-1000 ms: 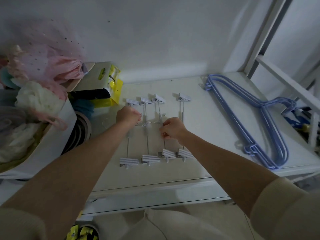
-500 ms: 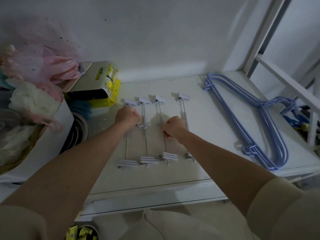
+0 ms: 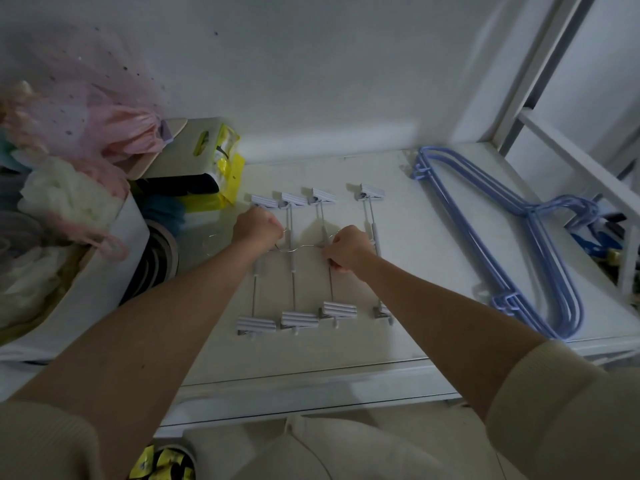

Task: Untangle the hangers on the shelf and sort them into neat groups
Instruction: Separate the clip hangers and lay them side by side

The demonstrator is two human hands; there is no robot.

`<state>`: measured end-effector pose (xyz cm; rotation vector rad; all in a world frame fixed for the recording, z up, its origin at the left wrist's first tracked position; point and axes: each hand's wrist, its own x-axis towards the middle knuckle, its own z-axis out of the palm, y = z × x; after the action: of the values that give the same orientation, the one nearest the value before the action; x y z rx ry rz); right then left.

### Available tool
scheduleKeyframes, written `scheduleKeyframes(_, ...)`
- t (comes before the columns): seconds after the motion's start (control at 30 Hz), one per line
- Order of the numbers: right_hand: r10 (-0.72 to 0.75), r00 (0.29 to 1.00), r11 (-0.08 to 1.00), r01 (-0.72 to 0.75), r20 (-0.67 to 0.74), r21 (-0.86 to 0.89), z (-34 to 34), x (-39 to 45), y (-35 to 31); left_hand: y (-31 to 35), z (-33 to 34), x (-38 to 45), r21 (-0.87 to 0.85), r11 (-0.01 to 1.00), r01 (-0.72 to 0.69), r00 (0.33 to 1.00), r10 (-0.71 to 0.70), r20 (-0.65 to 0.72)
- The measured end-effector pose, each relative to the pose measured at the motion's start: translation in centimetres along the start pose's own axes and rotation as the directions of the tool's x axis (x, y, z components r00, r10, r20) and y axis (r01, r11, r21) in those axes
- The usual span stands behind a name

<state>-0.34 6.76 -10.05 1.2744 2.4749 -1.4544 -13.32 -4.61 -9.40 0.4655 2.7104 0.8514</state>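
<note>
Four clip hangers (image 3: 293, 261) lie side by side on the white shelf (image 3: 433, 271), each a thin metal rod with a ribbed clip at both ends. The left hand (image 3: 257, 229) is closed in a fist over the middle of the leftmost rod. The right hand (image 3: 348, 249) is closed with its fingertips pinched on the third rod. Between the two grips, a bent wire hook crosses the second rod. To the right of the right-hand grip, well apart, the blue wire hangers (image 3: 519, 237) lie in one nested stack.

Handling, as judged: the clip hangers are light and stiff, and the wire hooks snag readily on neighbouring rods. Take hold at mid-rod, near the hook, and not at the sprung clips.

Visibility limits: the right forearm covers the near part of the fourth rod and part of its clip. The left fist hides its own hook. How the hooks interlock under the hands cannot be determined.
</note>
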Motion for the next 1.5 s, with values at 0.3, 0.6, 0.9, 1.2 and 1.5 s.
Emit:
scheduleKeyframes(0.3,0.027,0.999,0.999,-0.028,0.017,0.028,0.5,0.4,0.0,-1.0,0.2,0.6,0.01,1.0,0.027,0.999,-0.027,0.043)
scheduleKeyframes(0.6,-0.027,0.999,1.0,0.027,-0.045,-0.012,-1.0,0.8,0.0,-0.8,-0.2,0.8,0.045,0.999,-0.009,1.0,0.009,-0.009)
scheduleKeyframes(0.9,0.059,0.975,0.985,-0.092,-0.213,-0.146,-5.7,1.2,3.3,2.9,1.3,-0.6,-0.011,0.99,-0.137,0.989,0.136,-0.049)
scheduleKeyframes(1.2,0.142,0.983,0.987,-0.131,-0.119,0.096,-7.0,2.6,4.7,4.9,4.1,-2.1,0.043,0.978,-0.204,0.975,0.199,0.098)
scheduleKeyframes(1.5,0.083,0.996,0.947,-0.084,0.016,0.311,-6.8,2.6,3.7,6.3,3.8,-1.8,0.021,0.994,-0.107,0.992,0.106,0.067)
